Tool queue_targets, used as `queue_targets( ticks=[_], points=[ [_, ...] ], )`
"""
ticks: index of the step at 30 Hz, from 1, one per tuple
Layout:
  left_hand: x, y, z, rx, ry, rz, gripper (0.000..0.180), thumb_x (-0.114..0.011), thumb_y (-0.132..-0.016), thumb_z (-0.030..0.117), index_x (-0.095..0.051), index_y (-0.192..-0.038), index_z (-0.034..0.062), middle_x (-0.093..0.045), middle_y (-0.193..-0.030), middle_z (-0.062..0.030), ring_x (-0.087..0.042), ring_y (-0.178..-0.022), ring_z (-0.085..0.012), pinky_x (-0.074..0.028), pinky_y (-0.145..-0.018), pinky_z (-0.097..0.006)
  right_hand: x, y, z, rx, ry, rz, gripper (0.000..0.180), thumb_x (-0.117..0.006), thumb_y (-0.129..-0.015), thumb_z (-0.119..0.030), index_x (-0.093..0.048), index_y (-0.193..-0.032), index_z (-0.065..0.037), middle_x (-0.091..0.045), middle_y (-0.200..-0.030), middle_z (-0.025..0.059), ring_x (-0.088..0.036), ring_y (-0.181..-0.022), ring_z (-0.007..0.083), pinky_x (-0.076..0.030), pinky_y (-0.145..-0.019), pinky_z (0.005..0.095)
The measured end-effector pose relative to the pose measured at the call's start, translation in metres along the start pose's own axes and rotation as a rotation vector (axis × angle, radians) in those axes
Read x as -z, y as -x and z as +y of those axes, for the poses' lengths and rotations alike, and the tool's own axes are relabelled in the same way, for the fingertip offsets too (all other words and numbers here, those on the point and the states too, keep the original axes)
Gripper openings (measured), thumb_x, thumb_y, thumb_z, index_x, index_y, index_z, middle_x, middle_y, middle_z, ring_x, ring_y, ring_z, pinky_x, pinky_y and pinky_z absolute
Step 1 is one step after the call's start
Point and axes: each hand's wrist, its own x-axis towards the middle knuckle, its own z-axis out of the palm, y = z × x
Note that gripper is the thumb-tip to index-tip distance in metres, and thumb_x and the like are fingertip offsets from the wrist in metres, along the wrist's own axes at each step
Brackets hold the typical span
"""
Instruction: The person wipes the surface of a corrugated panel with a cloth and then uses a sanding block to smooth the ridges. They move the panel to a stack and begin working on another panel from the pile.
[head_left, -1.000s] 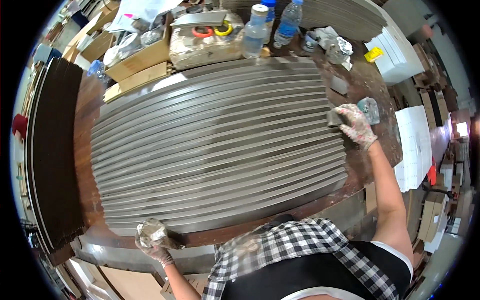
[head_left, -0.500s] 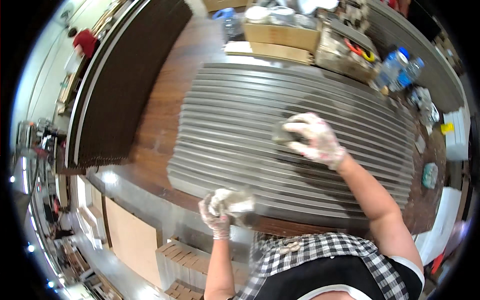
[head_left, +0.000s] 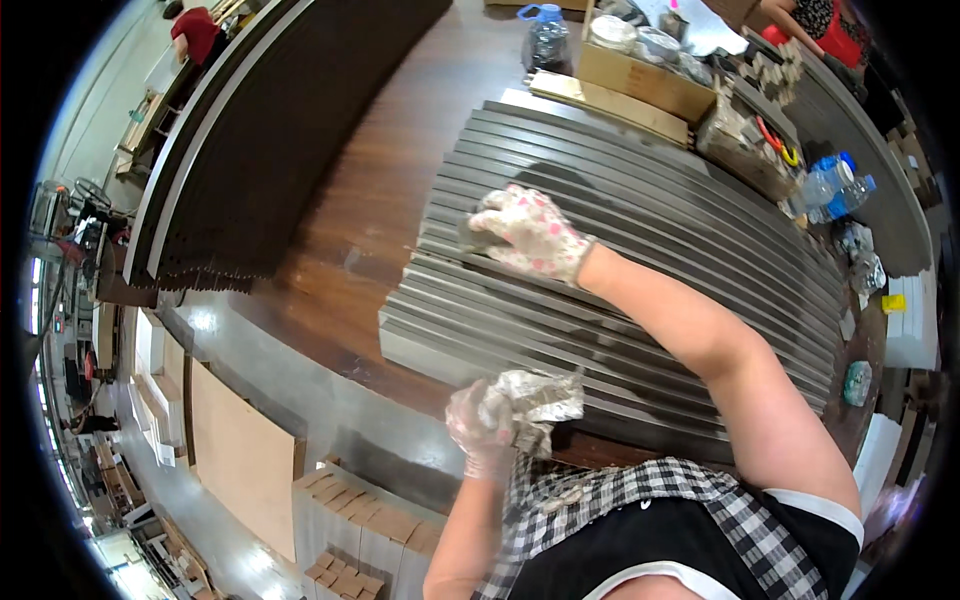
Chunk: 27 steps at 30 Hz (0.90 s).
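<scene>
Grey strips [head_left: 640, 300], long and ridged, lie side by side across the brown worktable [head_left: 350, 240]. My right hand [head_left: 535, 235], in a white glove with pink spots, reaches over their left part. Its fingers are closed around a small grey pad [head_left: 475, 236], mostly hidden by the hand and blurred, at the strips' surface. Near the table's front edge, my left hand [head_left: 482, 420], in a whitish glove, grips a crumpled silvery-grey rag [head_left: 545, 398]. The rag hangs just in front of the nearest strips; its exact material is hard to make out.
A tall stack of dark panels [head_left: 270, 140] stands at the left. Behind the strips are a cardboard box [head_left: 645, 80] of containers, a large bottle [head_left: 546, 40] and a box with coloured-handled tools [head_left: 750, 140]. Water bottles [head_left: 825, 190] stand at right. Two people are farther off.
My right hand has moved left and away across the strips with the grey pad. My left hand, still gripping the rag, is slightly farther right. The whole view has shifted.
</scene>
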Motion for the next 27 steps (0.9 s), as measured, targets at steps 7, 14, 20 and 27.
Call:
queue_targets(
  ticks=[7, 14, 20, 27],
  points=[
    [-0.002, 0.0, -0.025, 0.135, 0.097, 0.011, 0.037, -0.063, -0.081, 0.004, -0.054, -0.117, -0.0011, -0.059, -0.114, -0.0148, -0.057, -0.107, -0.0266, -0.045, -0.096, -0.037, 0.121, 0.208, 0.021, -0.103, 0.029, -0.067, 0.042, -0.076, -0.066, -0.011, -0.063, -0.106, -0.011, -0.06, -0.109, 0.0087, -0.056, -0.099, 0.0311, -0.047, -0.083, 0.0418],
    [-0.023, 0.008, -0.083, 0.086, 0.422, 0.18, 0.101, -0.073, -0.064, 0.071, -0.045, -0.129, -0.0014, -0.055, -0.124, -0.0165, -0.055, -0.114, -0.0295, -0.047, -0.097, -0.043, 0.228, 0.447, 0.027, -0.391, 0.184, 0.07, 0.044, -0.074, -0.058, 0.0, -0.062, -0.1, -0.008, -0.063, -0.108, 0.0102, -0.058, -0.099, 0.0318, -0.048, -0.086, 0.0418],
    [-0.042, 0.021, -0.113, 0.054, 0.337, 0.181, 0.087, -0.07, -0.076, 0.059, -0.042, -0.133, -0.001, -0.055, -0.126, -0.0175, -0.055, -0.115, -0.0315, -0.046, -0.099, -0.043, 0.275, 0.608, 0.038, -0.749, 0.465, 0.104, 0.034, -0.072, -0.062, -0.002, -0.059, -0.092, -0.008, -0.061, -0.109, 0.01, -0.056, -0.106, 0.0315, -0.045, -0.093, 0.0405],
    [-0.041, 0.009, -0.101, 0.117, 0.36, 0.254, 0.093, -0.069, -0.07, 0.068, -0.045, -0.126, -0.0022, -0.056, -0.117, -0.0167, -0.056, -0.11, -0.0282, -0.048, -0.095, -0.042, 0.218, 0.451, 0.043, -0.58, 0.327, 0.323, 0.036, -0.073, -0.062, -0.006, -0.063, -0.097, -0.007, -0.062, -0.105, 0.0124, -0.058, -0.101, 0.0327, -0.047, -0.088, 0.0413]
  ],
)
